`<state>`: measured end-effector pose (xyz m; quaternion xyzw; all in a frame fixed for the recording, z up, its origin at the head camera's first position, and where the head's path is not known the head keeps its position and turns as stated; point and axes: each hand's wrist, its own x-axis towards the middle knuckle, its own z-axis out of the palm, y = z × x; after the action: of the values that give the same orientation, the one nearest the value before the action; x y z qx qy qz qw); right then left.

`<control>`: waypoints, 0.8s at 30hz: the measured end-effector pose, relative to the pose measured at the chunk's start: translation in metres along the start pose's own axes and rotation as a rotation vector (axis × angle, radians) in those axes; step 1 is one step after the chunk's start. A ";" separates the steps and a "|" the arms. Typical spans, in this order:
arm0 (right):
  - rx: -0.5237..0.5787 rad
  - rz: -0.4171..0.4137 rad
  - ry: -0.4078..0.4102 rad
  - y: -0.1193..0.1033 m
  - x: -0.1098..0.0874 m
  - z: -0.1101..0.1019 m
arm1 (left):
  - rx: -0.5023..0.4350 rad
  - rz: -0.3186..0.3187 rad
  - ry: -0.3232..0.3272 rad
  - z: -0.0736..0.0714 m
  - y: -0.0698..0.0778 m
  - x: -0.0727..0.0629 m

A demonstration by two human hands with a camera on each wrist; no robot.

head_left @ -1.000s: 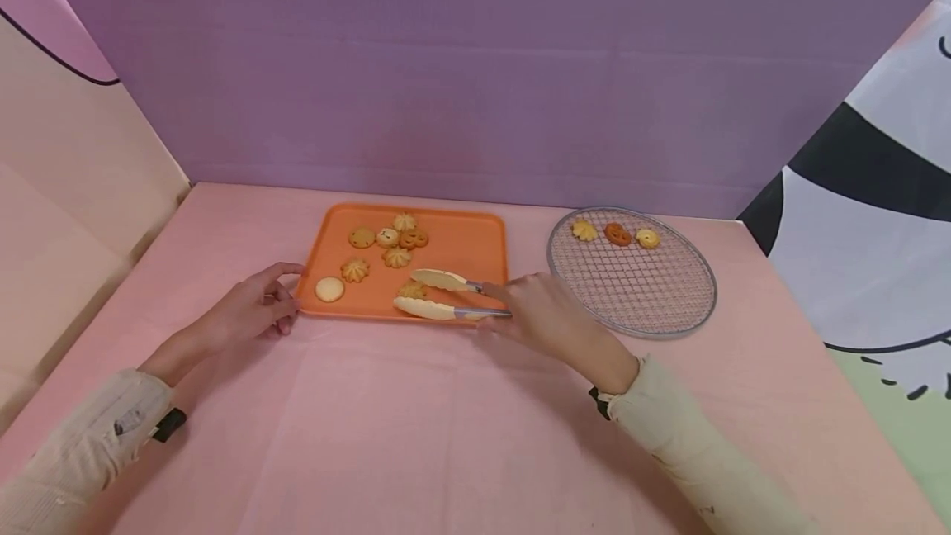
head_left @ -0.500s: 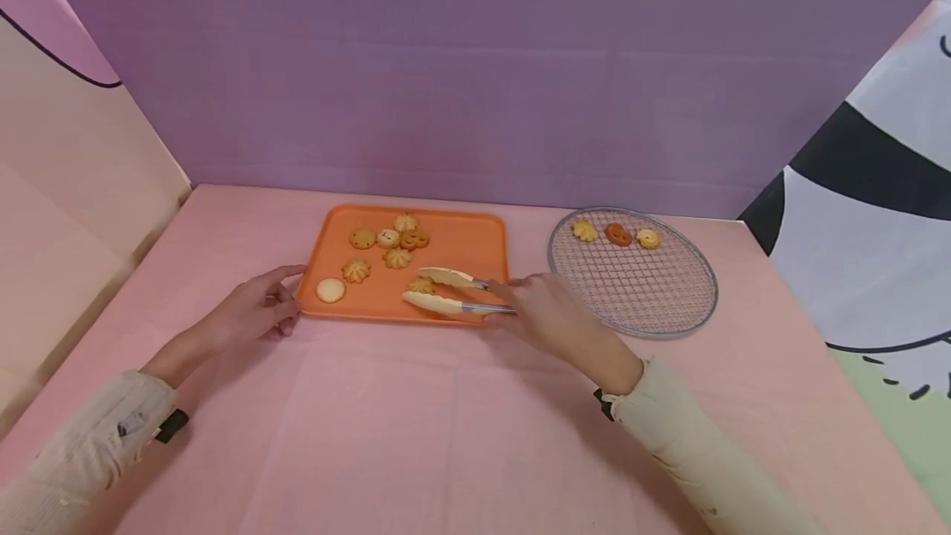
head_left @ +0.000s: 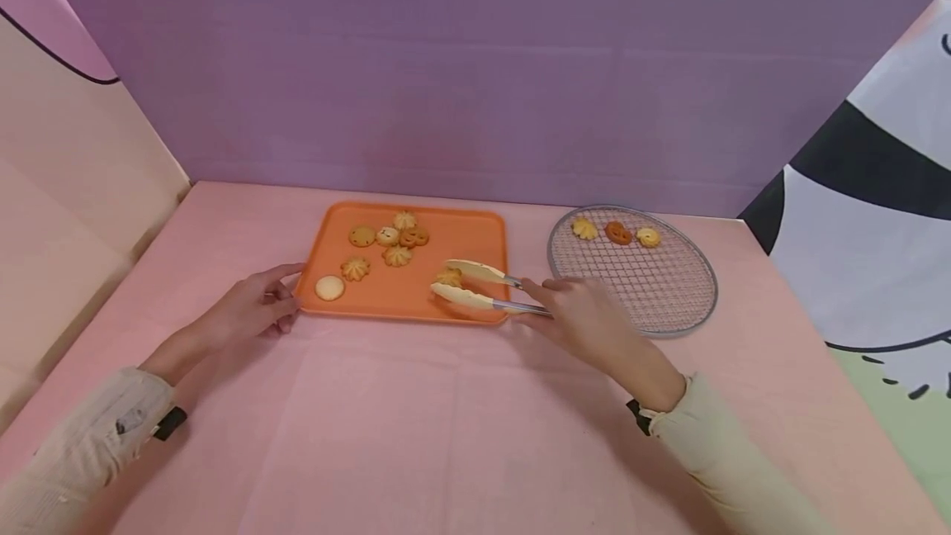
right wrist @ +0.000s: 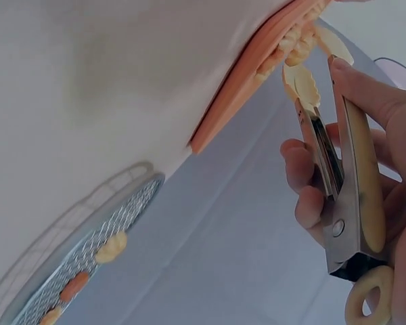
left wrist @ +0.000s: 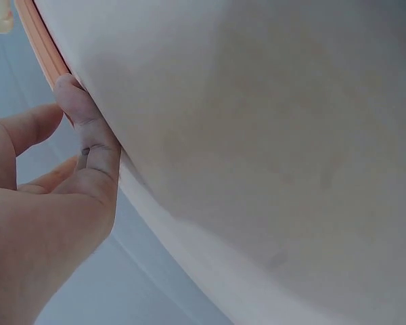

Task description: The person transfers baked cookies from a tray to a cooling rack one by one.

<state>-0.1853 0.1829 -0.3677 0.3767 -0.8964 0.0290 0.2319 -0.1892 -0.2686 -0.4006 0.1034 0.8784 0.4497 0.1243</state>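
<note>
My right hand (head_left: 594,320) grips a pair of metal tongs (right wrist: 352,183) with cream scalloped tips. Between those tips sits a golden cookie (head_left: 448,276), over the right part of an orange tray (head_left: 468,234). Whether it hangs clear of the tray is hard to tell. At the tray's front left corner, my left hand (head_left: 248,308) touches the rim with its fingertips. In the left wrist view, a finger (left wrist: 88,128) lies against the tray's edge. Flower-shaped cookies (head_left: 355,268), a pale round cookie (head_left: 329,287) and a pretzel-shaped cookie (head_left: 413,237) lie on the tray.
A round wire rack (head_left: 631,300) stands right of the tray, behind my right hand. Along its back lie a yellow flower cookie (head_left: 584,228), a brown pretzel cookie (head_left: 617,233) and a ring-like cookie (head_left: 648,237). A purple wall (head_left: 475,73) rises behind the pink tabletop (head_left: 371,428).
My right hand and the tongs have moved right, and the cookie between the tips has travelled with them from the tray's front middle. My left hand has stayed at the tray corner.
</note>
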 end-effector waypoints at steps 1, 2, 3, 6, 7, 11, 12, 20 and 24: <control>0.004 0.009 0.003 0.001 -0.002 -0.001 | -0.001 0.000 0.001 0.000 0.000 0.000; 0.008 0.014 0.003 0.003 -0.004 -0.003 | -0.006 0.002 0.002 0.000 0.000 0.000; 0.006 0.019 0.005 0.004 -0.006 -0.004 | -0.007 0.001 0.002 0.001 -0.001 0.000; 0.010 0.044 0.016 0.008 -0.013 -0.008 | -0.007 -0.008 0.006 0.000 -0.002 0.001; 0.016 0.053 0.017 0.010 -0.015 -0.010 | -0.006 -0.008 0.007 0.000 -0.002 0.001; 0.011 0.085 0.024 0.018 -0.023 -0.016 | -0.008 -0.004 0.007 -0.001 -0.003 0.001; 0.009 0.093 0.022 0.021 -0.025 -0.018 | -0.009 -0.001 0.007 -0.001 -0.003 0.001; -0.042 0.103 0.056 0.042 -0.037 -0.025 | -0.012 0.001 0.010 0.000 -0.004 0.002; -0.056 0.101 0.093 0.055 -0.041 -0.022 | -0.013 0.004 0.011 0.001 -0.003 0.001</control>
<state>-0.1896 0.2541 -0.3587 0.3226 -0.9029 0.0329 0.2820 -0.1903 -0.2693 -0.4035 0.1021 0.8760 0.4561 0.1193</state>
